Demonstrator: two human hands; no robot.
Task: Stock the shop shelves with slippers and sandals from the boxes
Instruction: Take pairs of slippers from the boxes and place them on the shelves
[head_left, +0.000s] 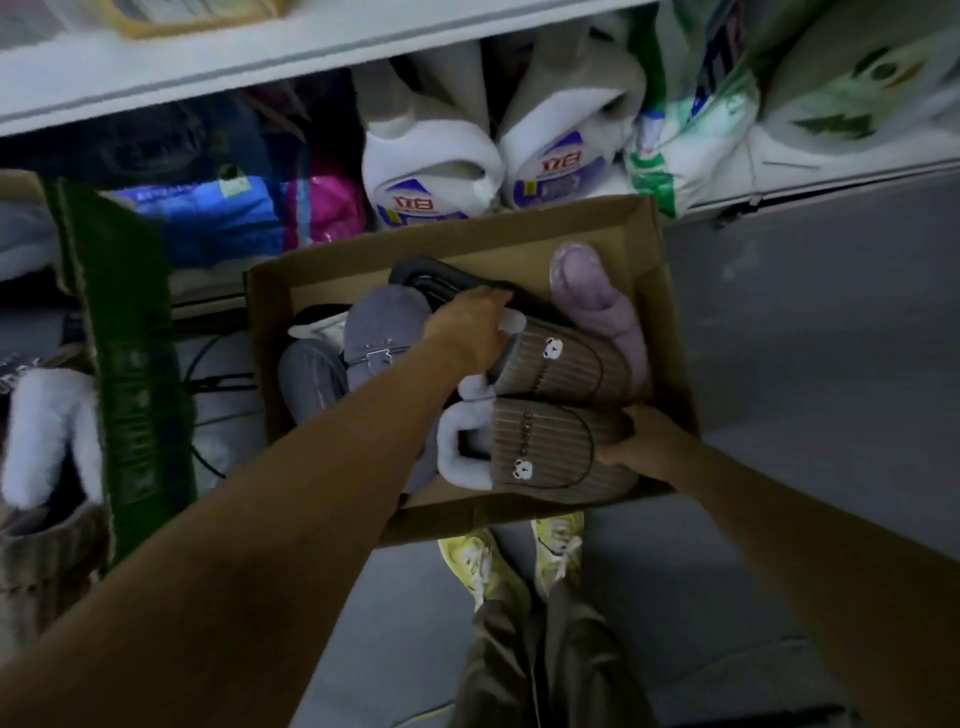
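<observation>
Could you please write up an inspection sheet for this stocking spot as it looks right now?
Surface: grey floor, box on it.
Job's things: cardboard box holds brown bear slippers, grey slipper, purple slipper.
Clutter: green carton, fluffy white slipper.
Grippers: left hand and right hand each grip a brown slipper.
Cables: black cable on floor.
Surroundings: shelf, detergent jugs.

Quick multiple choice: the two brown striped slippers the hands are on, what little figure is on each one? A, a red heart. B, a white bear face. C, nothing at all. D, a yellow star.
B: each of the brown striped slippers bears a small white bear face, one near the left hand, the other near the right hand, in the cardboard box.
</observation>
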